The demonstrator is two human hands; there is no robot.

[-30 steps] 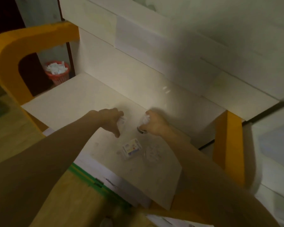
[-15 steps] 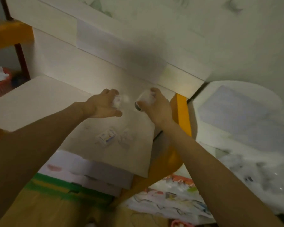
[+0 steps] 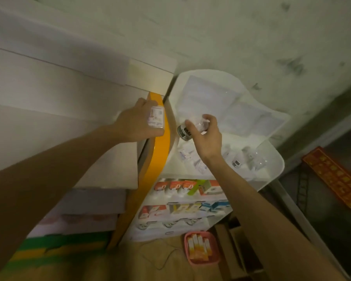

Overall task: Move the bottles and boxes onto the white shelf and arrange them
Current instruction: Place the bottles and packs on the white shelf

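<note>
Above the white shelf (image 3: 272, 159), seen from the head camera, both hands are mid-carry. The right hand (image 3: 206, 136) has its fingers curled round a small clear bottle (image 3: 193, 127) with a dark cap, held tilted over the shelf's top tier, near the shelf's left edge and apart from the tier below it. The left hand (image 3: 139, 122) holds a small white box (image 3: 156, 118), its fingers wrapped behind it, just left of the shelf over an orange frame (image 3: 159, 151) that stands against the shelf's left side.

By my reading the task is partly done: the top tier already carries a few bottles (image 3: 249, 159) toward the shelf's right end and some small boxes (image 3: 188, 157) under the right wrist, too blurred to count. The two carried things are not yet set down, and lining everything up looks to be still ahead.

Lower tiers of the shelf hold rows of coloured cartons (image 3: 178, 187). Left of the shelf runs a pale tabletop (image 3: 49, 118). On the floor below the shelf sits a pink basket (image 3: 202, 248) of packets, and to the shelf's right lies an orange tray (image 3: 336, 177). Behind the shelf is a stained wall; the room is dim.
</note>
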